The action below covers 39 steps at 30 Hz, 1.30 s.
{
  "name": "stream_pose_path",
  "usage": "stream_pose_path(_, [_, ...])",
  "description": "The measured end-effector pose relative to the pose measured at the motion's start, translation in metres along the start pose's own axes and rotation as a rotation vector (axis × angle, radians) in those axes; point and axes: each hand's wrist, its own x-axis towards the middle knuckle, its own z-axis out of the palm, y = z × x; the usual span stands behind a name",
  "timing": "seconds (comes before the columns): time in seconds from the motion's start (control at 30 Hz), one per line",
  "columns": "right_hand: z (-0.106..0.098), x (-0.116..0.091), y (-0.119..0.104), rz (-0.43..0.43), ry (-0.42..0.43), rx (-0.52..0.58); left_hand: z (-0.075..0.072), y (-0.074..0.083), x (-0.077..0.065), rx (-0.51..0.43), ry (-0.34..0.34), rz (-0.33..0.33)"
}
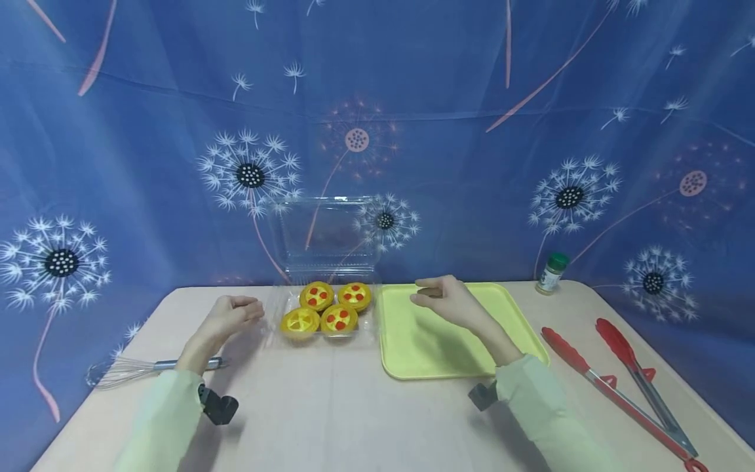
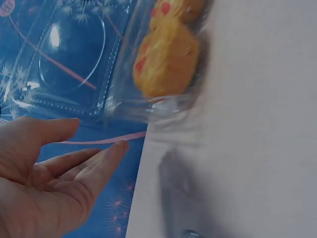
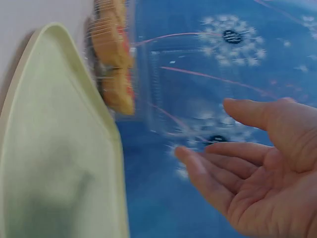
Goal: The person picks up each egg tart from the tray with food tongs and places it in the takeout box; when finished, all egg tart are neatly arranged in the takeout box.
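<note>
Several egg tarts [image 1: 340,319] with red and yellow tops sit in a clear plastic clamshell box [image 1: 370,333], its lid [image 1: 327,233] standing raised at the back. My left hand [image 1: 231,318] hovers just left of the box, fingers relaxed and nothing held. In the left wrist view, the thumb and fingers of that hand are spread apart beside the box. My right hand [image 1: 451,301] is above the yellow tray [image 1: 407,364], with fingers extended toward the box and no object in them. The right wrist view shows its palm and loosely bent fingers.
A whisk [image 1: 141,368] lies at the left, partly behind the left forearm. Red-tipped tongs [image 1: 625,400] lie spread at the right. A green-capped seasoning jar [image 1: 551,274] stands at the back right corner. A blue dandelion-print curtain [image 1: 448,164] hangs behind the table [image 1: 330,413].
</note>
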Motion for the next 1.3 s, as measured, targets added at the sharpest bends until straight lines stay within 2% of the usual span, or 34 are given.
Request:
stream_pose_path(0.17, [0.026,0.046,0.002,0.055,0.021,0.161,-0.016,0.011,0.029,-0.15,-0.046,0.004])
stream_pose_path(0.3, [0.042,0.081,0.007,0.107,0.073,0.31,-0.022,0.018,0.052,-0.152,-0.094,0.013])
stream_pose_path(0.37, [0.048,0.096,0.01,0.134,0.109,0.373,-0.023,0.022,0.061,-0.119,-0.124,0.029])
stream_pose_path(0.53, [0.06,0.12,0.024,0.222,0.138,0.528,-0.022,0.017,0.078,-0.115,-0.222,0.057])
stream_pose_path(0.63, [0.066,0.128,0.031,0.251,0.118,0.666,-0.02,0.009,0.085,-0.186,-0.242,0.068])
stream_pose_path(0.77, [0.07,0.135,0.036,0.245,0.098,0.829,-0.017,0.003,0.093,-0.273,-0.218,0.108])
stream_pose_path(0.9, [0.067,0.137,0.039,0.247,0.065,0.913,-0.016,0.0,0.099,-0.322,-0.198,0.13])
stream_pose_path(1.0, [0.068,0.137,0.041,0.261,0.045,0.937,-0.015,-0.005,0.1,-0.37,-0.191,0.123])
stream_pose_path(1.2, [0.064,0.137,0.041,0.273,0.064,0.938,-0.012,-0.01,0.099,-0.588,-0.176,0.094])
stream_pose_path(1.3, [0.065,0.136,0.043,0.277,0.092,0.916,-0.01,-0.013,0.097,-0.564,-0.13,0.047])
